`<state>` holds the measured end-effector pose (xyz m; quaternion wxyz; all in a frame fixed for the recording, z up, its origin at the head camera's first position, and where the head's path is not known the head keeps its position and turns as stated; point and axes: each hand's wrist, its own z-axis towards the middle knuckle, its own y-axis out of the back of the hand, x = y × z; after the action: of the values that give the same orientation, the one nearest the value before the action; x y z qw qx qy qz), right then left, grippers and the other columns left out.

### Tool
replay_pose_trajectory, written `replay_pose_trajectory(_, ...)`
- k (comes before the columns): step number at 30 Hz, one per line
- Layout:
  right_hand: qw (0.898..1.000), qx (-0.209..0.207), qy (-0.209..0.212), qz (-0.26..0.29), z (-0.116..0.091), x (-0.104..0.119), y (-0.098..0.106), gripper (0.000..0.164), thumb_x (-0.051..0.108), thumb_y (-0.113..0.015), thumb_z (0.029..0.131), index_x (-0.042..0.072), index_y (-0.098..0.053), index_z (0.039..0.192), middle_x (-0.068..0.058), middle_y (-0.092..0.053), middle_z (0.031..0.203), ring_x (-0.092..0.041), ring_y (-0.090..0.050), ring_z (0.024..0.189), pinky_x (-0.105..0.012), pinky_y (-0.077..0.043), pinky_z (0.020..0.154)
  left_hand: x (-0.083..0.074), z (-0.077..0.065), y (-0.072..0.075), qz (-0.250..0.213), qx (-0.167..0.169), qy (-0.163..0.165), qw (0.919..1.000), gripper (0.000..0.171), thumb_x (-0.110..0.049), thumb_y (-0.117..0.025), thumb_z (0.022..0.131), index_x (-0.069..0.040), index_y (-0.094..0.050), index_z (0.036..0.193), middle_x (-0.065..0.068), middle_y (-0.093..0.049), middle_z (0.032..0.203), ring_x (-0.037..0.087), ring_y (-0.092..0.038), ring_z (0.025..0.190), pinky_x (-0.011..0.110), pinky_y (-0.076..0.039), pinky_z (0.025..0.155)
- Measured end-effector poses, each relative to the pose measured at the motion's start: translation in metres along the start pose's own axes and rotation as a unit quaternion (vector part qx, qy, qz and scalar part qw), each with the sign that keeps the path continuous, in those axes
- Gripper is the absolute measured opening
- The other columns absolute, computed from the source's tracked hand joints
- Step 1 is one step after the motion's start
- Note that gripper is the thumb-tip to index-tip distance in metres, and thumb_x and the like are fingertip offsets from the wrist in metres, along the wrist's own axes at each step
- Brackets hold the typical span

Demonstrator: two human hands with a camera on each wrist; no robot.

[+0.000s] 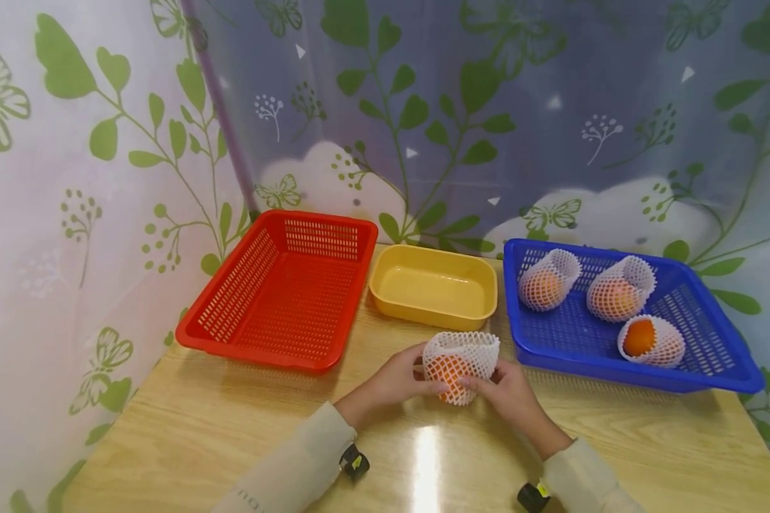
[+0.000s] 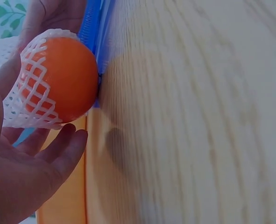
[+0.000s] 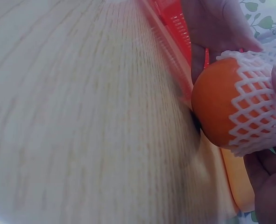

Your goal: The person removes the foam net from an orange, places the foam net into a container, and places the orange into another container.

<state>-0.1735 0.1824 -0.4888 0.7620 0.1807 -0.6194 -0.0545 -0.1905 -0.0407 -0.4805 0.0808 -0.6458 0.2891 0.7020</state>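
Note:
An orange (image 1: 450,376) sits partly inside a white foam net sleeve (image 1: 484,349), just above the table in front of the yellow tub. My left hand (image 1: 403,375) holds the sleeved fruit from the left, thumb on the front of the net and fingers behind. From the right, my right hand (image 1: 512,393) grips the net, its thumb also at the front. In the left wrist view, the bare end of the orange (image 2: 74,79) bulges downward out of the sleeve. The right wrist view shows the same uncovered end, with net (image 3: 254,105) around the rest.
On the left stands a red plastic basket (image 1: 343,342) with nothing in it. A yellow tub (image 1: 433,317) stands at the back middle. The blue basket (image 1: 590,360) on the right holds three net-sleeved fruits (image 1: 618,296). A patterned curtain (image 1: 423,107) hangs behind the wooden table (image 1: 186,434).

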Motion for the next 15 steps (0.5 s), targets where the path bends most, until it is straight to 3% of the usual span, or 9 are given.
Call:
replay_pose_trajectory(10, 1.0, 0.01, 0.02, 0.016, 0.0006, -0.0035, -0.0009, 0.032, 0.004, -0.077, 0.082, -0.007, -0.066, 0.11, -0.018, -0.069, 0.107, -0.003, -0.063, 0.097, -0.021, -0.052, 0.084, -0.0005, 0.0003, -0.0013, 0.027, -0.002, 0.003, 0.9996, 0.065, -0.021, -0.078, 0.084, -0.011, -0.048, 0.141, 0.006, -0.057, 0.134, 0.024, -0.057, 0.118, 0.025, -0.051, 0.089)
replay_pose_trajectory(15, 1.0, 0.017, -0.005, 0.01, -0.0006, -0.0025, 0.0001, 0.047, 0.006, -0.078, 0.081, -0.005, -0.058, 0.122, -0.018, -0.064, 0.119, -0.014, -0.06, 0.111, -0.035, -0.048, 0.097, -0.0012, -0.0007, -0.0001, 0.044, -0.016, 0.006, 0.9989, 0.061, -0.023, -0.079, 0.082, -0.012, -0.054, 0.137, 0.006, -0.059, 0.132, 0.021, -0.057, 0.115, 0.031, -0.051, 0.091)
